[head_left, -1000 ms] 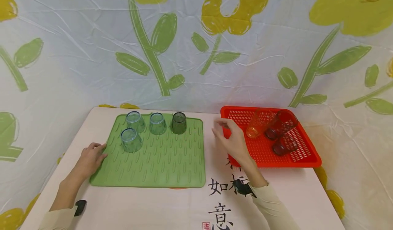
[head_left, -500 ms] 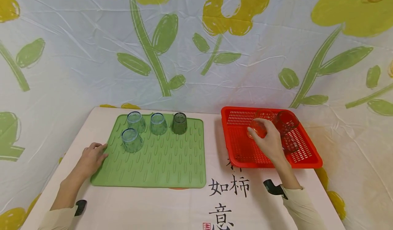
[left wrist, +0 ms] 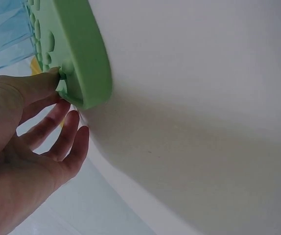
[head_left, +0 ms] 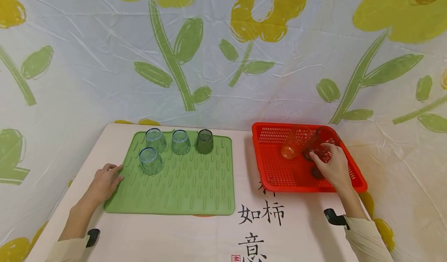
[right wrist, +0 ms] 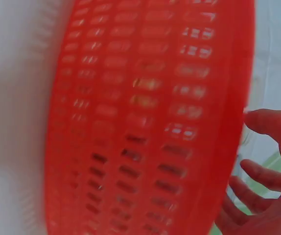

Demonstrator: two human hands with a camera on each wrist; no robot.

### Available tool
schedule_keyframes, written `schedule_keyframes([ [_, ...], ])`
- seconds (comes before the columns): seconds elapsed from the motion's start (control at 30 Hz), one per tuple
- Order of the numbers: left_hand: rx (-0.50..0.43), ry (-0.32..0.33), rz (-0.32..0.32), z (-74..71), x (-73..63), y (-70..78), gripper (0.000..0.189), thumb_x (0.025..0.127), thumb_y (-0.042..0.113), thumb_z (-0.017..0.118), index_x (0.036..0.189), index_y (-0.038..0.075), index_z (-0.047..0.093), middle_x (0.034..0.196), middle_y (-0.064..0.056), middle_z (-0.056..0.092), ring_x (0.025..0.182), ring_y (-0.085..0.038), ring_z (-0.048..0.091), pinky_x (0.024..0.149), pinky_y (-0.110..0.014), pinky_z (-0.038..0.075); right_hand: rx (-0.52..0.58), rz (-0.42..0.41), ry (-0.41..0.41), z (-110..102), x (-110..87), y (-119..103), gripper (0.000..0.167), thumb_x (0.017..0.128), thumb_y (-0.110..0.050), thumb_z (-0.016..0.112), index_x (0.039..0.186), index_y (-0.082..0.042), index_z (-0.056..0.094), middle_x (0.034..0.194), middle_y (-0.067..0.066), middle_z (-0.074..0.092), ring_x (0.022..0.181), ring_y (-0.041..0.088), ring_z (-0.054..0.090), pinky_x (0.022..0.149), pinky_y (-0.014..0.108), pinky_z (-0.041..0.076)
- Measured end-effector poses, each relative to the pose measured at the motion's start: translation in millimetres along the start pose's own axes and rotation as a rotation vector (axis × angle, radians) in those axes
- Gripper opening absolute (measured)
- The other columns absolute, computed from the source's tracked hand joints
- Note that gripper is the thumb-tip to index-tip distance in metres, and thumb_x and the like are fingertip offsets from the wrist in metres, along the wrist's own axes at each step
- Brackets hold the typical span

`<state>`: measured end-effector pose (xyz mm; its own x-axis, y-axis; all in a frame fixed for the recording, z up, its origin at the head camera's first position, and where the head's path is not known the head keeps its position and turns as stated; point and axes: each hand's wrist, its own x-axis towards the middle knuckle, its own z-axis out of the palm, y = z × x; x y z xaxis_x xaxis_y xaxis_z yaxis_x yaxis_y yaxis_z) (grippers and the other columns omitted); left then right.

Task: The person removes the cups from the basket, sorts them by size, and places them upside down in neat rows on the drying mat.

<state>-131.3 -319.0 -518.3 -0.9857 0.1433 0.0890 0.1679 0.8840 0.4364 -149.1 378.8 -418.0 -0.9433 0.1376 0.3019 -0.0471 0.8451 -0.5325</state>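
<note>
My left hand (head_left: 103, 182) is at the left edge of a green drying mat (head_left: 188, 184). In the left wrist view its thumb and forefinger pinch the mat's rim, the other fingers loosely bent. Three bluish glasses, one of them nearest the front (head_left: 151, 161), and a dark grey glass (head_left: 204, 141) stand on the mat. My right hand (head_left: 333, 167) reaches over a red plastic basket (head_left: 276, 187), fingers spread and apart from the thumb. Below it lies a small dark glass (head_left: 316, 172), partly covered by the hand. A taller dark glass (head_left: 326, 134) leans just behind.
An orange-looking patterned glass (head_left: 296, 141) leans in the basket, left of the dark ones. Black characters (head_left: 274, 213) mark the white tablecloth between mat and basket. A flower-printed cloth (head_left: 209, 60) hangs behind the table.
My right hand has moved rightward, from beside the basket's left rim across the orange-looking glass to the dark glasses on the right. My left hand has stayed at the mat's edge.
</note>
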Motion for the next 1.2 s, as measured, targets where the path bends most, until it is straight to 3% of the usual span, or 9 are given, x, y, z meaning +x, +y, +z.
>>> schedule_keyframes([
  [0.2,0.000,0.015,0.011,0.3,-0.8,0.3,0.043,0.097,0.000,0.065,0.129,-0.025,0.051,0.118,-0.042,0.052,0.098,-0.055,0.053,0.082,-0.063,0.044,-0.046,0.061,-0.023,-4.1,-5.0,15.2,0.055,0.097,-0.024,0.072,0.134,0.010,0.050,0.131,0.037,0.047,0.120,0.053,0.043,0.097,0.070,0.040],
  [0.37,-0.001,0.028,0.023,1.2,-1.6,-1.4,0.043,0.096,-0.001,0.065,0.128,-0.025,0.052,0.116,-0.041,0.052,0.097,-0.055,0.053,0.082,-0.063,0.044,-0.065,0.054,-0.027,-5.7,-5.8,22.3,0.053,0.096,-0.020,0.072,0.131,0.014,0.049,0.126,0.039,0.048,0.116,0.055,0.043,0.095,0.070,0.038],
  [0.6,-0.007,0.041,0.030,2.4,-1.4,-2.3,0.042,0.095,-0.001,0.066,0.128,-0.025,0.052,0.115,-0.041,0.053,0.096,-0.055,0.053,0.081,-0.063,0.044,-0.101,0.130,-0.133,-2.8,-6.0,34.3,0.063,0.098,-0.026,0.069,0.137,0.014,0.041,0.130,0.043,0.040,0.119,0.059,0.038,0.094,0.075,0.039],
  [0.97,-0.013,0.048,0.026,1.0,-2.2,1.6,0.042,0.095,-0.002,0.067,0.127,-0.025,0.053,0.115,-0.040,0.054,0.096,-0.053,0.054,0.080,-0.062,0.045,-0.198,0.120,-0.208,-0.6,-2.7,45.9,0.074,0.089,-0.019,0.079,0.137,0.016,0.036,0.127,0.050,0.039,0.112,0.069,0.037,0.089,0.080,0.035],
  [1.2,-0.020,0.030,0.021,0.9,-1.7,0.2,0.042,0.096,-0.002,0.065,0.128,-0.025,0.052,0.116,-0.041,0.053,0.098,-0.054,0.053,0.081,-0.062,0.043,-0.155,0.133,-0.242,-3.5,-5.7,44.5,0.076,0.086,-0.019,0.082,0.136,0.017,0.037,0.121,0.046,0.039,0.109,0.060,0.040,0.083,0.073,0.043],
])
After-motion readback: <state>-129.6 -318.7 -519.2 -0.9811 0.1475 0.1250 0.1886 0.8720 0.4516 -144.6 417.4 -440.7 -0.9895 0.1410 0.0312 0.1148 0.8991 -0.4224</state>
